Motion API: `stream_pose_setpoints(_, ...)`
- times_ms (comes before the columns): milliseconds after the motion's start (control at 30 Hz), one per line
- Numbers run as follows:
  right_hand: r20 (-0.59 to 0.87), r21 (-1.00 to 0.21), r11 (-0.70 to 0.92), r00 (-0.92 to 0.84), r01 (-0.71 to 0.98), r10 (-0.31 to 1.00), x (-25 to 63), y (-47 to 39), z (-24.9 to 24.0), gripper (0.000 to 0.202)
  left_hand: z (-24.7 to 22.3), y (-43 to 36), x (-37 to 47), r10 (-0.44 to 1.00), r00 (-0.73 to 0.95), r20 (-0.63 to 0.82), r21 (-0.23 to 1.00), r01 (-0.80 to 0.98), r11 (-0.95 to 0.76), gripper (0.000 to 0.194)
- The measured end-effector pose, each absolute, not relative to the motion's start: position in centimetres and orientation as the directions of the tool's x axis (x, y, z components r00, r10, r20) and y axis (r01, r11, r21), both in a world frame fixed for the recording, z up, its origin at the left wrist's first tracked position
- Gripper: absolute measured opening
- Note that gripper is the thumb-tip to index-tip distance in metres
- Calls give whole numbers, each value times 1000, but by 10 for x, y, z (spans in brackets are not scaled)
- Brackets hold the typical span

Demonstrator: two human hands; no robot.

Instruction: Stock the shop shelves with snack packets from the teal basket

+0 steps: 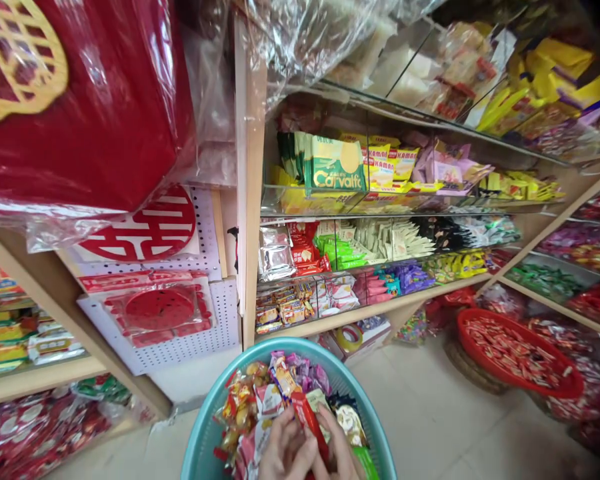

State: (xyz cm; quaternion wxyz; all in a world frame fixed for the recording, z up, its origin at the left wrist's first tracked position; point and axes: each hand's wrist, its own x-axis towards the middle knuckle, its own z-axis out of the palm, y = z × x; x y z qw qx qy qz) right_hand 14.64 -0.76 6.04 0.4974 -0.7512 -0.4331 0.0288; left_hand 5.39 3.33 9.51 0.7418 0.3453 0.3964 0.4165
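A teal plastic basket point(210, 427) sits at the bottom centre, heaped with wrapped snacks and candies point(275, 387). Both my hands are inside it, close together. My left hand point(283, 450) and my right hand point(337, 450) pinch a small red snack packet point(307, 417) between them, held upright above the pile. Only the fingers and part of each hand show; the wrists are cut off by the frame's bottom edge.
Wooden shelves with glass tiers point(360, 200) of packaged snacks fill the centre and right. A green Carvalfo box point(334, 167) stands on an upper tier. A red basket of candies point(517, 353) sits on the floor at right. Red decorations point(80, 100) hang at left. Tiled floor lies ahead.
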Motion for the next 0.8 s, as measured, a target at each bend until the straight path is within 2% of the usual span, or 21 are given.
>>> stream_pose_setpoints(100, 409, -690, -60, 457, 721, 790, 151, -15, 71, 37, 104, 34, 57, 870, 321, -374, 805, -352, 477, 57)
stream_pose_setpoints(167, 394, -678, -5, 368, 735, 842, 151, -18, 78, 41, 113, 34, 57, 845, 351, -403, 782, -348, 517, 51)
stream_pose_setpoints(267, 342, -724, 14, 341, 690, 876, 146, -23, 90, 47, 123, 36, 54, 821, 376, -430, 768, -325, 552, 46)
stream_pose_setpoints(333, 288, -782, 1, 360, 623, 888, 144, -28, 96, 49, 126, 41, 49, 835, 386, -393, 821, -262, 507, 43)
stream_pose_setpoints(467, 148, -882, -124, 517, 455, 843, 162, -38, 96, 48, 124, 55, 33, 895, 382, -230, 956, -85, 281, 39)
stream_pose_setpoints(600, 56, -936, -179, 631, 303, 774, 192, -49, 83, 51, 123, 53, 12, 893, 436, -110, 984, 174, 36, 45)
stream_pose_setpoints(700, -10, -957, -200, 665, 210, 747, 202, -54, 73, 54, 117, 35, 0, 782, 622, -38, 896, 367, -248, 47)
stream_pose_setpoints(800, -1, -965, -181, 689, 189, 725, 200, -57, 70, 52, 101, 15, -3, 590, 808, 11, 714, 406, -570, 57)
